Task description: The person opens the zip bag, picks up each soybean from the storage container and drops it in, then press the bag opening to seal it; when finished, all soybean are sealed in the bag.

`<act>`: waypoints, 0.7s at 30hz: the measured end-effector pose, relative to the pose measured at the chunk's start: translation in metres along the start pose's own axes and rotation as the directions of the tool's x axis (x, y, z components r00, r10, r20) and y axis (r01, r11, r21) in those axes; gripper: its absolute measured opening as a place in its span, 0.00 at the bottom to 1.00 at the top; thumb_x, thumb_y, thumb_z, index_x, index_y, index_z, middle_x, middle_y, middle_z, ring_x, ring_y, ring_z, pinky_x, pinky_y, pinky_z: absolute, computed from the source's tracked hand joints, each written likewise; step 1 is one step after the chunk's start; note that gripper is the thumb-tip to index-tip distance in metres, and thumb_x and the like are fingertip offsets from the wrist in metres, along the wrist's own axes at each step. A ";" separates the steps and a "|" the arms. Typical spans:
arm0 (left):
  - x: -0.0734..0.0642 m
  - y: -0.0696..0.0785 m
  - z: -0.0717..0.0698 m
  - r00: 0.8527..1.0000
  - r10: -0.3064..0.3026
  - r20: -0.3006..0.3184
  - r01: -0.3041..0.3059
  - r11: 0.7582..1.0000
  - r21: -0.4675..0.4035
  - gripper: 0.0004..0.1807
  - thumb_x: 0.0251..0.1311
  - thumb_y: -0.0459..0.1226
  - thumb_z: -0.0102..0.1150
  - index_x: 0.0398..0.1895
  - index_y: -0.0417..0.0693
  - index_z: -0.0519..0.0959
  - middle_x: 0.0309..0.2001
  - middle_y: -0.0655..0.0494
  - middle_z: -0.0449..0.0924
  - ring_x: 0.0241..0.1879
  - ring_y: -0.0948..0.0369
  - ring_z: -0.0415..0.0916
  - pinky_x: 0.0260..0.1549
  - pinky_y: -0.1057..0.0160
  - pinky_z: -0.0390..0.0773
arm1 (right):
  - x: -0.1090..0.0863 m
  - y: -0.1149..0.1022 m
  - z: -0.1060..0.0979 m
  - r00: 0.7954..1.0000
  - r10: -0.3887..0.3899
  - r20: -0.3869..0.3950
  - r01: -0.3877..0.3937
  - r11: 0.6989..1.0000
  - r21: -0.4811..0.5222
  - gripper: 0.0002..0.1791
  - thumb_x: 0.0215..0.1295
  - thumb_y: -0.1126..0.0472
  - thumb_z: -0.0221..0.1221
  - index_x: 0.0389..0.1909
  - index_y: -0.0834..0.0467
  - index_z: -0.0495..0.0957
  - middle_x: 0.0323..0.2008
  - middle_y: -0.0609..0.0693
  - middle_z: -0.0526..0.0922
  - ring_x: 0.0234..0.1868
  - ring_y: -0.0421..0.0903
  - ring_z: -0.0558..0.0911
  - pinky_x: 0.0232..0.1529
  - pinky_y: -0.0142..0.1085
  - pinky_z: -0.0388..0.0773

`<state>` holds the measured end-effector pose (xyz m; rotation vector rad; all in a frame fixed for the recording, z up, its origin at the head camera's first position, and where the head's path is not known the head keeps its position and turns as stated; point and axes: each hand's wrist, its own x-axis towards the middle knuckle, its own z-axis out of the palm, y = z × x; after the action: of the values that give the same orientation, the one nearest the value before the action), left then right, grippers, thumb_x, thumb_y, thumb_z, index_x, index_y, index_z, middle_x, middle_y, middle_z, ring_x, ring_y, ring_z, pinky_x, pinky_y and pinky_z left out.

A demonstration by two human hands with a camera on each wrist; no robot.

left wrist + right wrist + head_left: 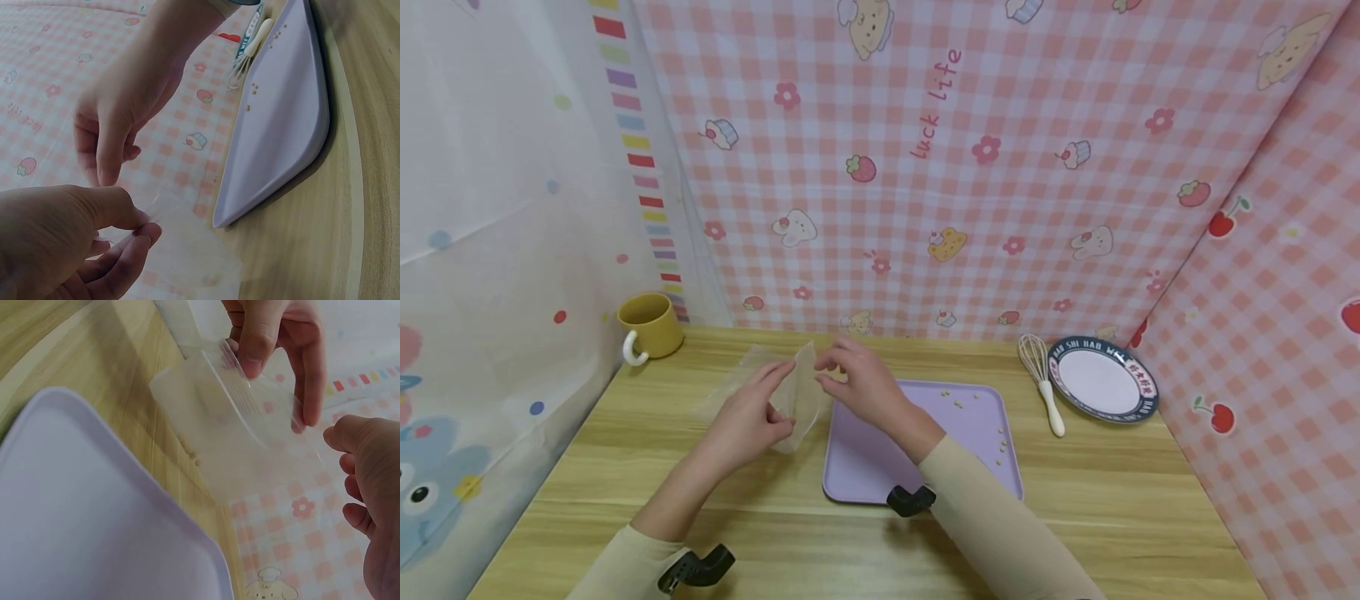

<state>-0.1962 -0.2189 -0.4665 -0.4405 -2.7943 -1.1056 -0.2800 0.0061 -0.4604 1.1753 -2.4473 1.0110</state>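
My left hand (pixel 750 419) pinches a clear zip bag (pixel 806 392) upright to the left of the tray. In the right wrist view, the bag (pixel 219 419) shows a ridged band near the left thumb, and a few tan bits lie at its lower edge. My right hand (pixel 863 382) hovers by the bag's right edge, fingers loosely bent, with a gap between thumb and forefinger. Below it sits a lilac tray (pixel 868 467) with several small yellowish pieces (pixel 958 404) scattered on its right side and far edge.
A yellow mug (pixel 651 325) with a white handle stands at the back left. At the back right, a whisk (pixel 1043 383) lies beside a dark-rimmed plate (pixel 1101 379). Patterned cloth (pixel 925 208) hangs behind the wooden table (pixel 805 542) and at its sides.
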 end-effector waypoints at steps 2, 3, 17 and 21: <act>0.000 0.000 0.000 1.000 -0.004 0.001 0.004 1.000 0.000 0.49 0.58 0.24 0.76 0.84 0.36 0.65 0.81 0.38 0.65 0.29 0.69 0.82 0.30 0.66 0.84 | -0.005 0.002 -0.004 1.000 0.003 -0.008 -0.003 1.000 0.012 0.05 0.72 0.66 0.73 0.46 0.59 0.89 0.44 0.49 0.85 0.46 0.47 0.84 0.48 0.37 0.84; 0.000 0.000 0.001 1.000 -0.004 0.001 0.004 1.000 0.000 0.49 0.58 0.24 0.76 0.84 0.36 0.65 0.81 0.37 0.65 0.29 0.69 0.82 0.30 0.66 0.84 | -0.008 0.003 -0.005 1.000 0.010 -0.009 -0.010 1.000 0.017 0.05 0.72 0.66 0.73 0.46 0.59 0.89 0.44 0.49 0.84 0.46 0.47 0.85 0.48 0.38 0.84; 0.000 0.001 0.001 1.000 -0.012 -0.004 0.012 1.000 0.006 0.49 0.58 0.24 0.75 0.84 0.36 0.65 0.81 0.37 0.65 0.29 0.68 0.81 0.31 0.66 0.84 | -0.061 0.036 -0.045 0.986 0.159 -0.041 -0.158 0.987 0.028 0.06 0.72 0.67 0.73 0.46 0.62 0.89 0.43 0.52 0.83 0.44 0.56 0.83 0.45 0.50 0.84; 0.000 0.001 0.001 1.000 -0.010 0.000 0.010 1.000 0.002 0.49 0.58 0.24 0.76 0.84 0.35 0.65 0.81 0.37 0.64 0.29 0.68 0.81 0.31 0.66 0.84 | -0.080 0.049 -0.062 0.971 0.237 -0.043 -0.237 0.971 -0.004 0.07 0.72 0.65 0.73 0.47 0.60 0.90 0.43 0.47 0.82 0.44 0.52 0.82 0.44 0.46 0.83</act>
<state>-0.1957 -0.2176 -0.4673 -0.4274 -2.8002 -1.1047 -0.2700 0.1166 -0.4774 0.8625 -2.6004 1.0742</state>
